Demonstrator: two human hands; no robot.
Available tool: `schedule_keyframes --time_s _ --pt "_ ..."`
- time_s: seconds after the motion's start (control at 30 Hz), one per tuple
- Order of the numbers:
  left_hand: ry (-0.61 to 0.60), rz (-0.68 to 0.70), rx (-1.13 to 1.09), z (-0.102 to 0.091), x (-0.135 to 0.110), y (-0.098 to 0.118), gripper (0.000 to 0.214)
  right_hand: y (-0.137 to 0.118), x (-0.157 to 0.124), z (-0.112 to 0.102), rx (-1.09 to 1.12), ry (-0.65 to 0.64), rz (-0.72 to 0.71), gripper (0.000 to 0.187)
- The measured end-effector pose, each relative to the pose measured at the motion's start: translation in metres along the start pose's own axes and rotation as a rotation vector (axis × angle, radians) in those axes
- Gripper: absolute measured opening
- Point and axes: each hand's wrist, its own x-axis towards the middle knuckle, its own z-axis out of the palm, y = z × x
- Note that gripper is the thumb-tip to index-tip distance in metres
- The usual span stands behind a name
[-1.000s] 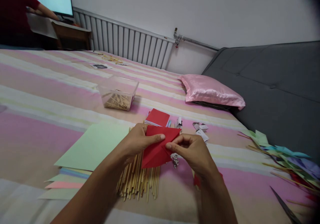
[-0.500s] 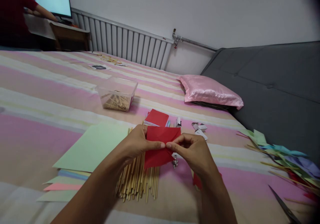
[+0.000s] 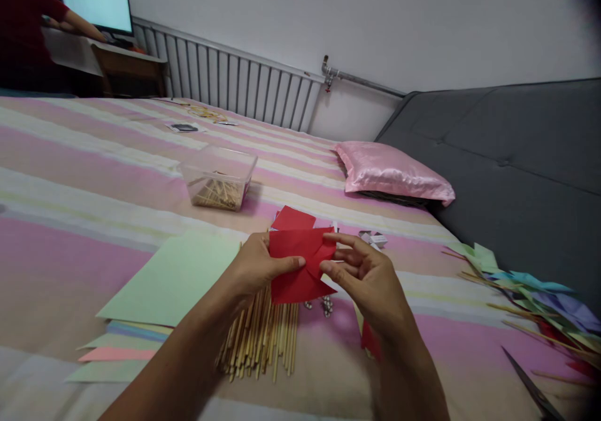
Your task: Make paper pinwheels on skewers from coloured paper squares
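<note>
Pinches red paper [image 3: 292, 244] in the left hand [image 3: 256, 264] and, seemingly, touches its edge with the half-open right hand [image 3: 369, 274].

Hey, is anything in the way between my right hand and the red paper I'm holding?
Nothing visible: your right hand is at the right edge of the red paper, whose left side your left hand holds. The sticks lie beneath, not between.

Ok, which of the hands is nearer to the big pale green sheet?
Left. The left hand holds the red paper just right of the pale green sheet; the right hand is at the red paper's opposite edge, farther from the sheet.
</note>
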Motion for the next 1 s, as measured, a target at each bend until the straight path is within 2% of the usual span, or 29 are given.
schedule_keyframes --time_s 0.13,0.53,1.0 --pt "-0.028 0.029 -0.042 -0.0005 -0.0001 -0.001 0.036 0.0006 -0.0003 -0.0032 -0.006 0.008 -0.022 0.036" --pt "-0.082 0.026 0.016 0.0007 -0.0014 -0.0001 0.029 0.0007 0.0015 -0.0019 -0.049 0.005 -0.033 0.011" --pt "-0.093 0.03 0.072 0.0047 -0.0016 0.0011 0.023 0.001 0.0016 -0.0009 -0.205 0.051 -0.092 0.008"
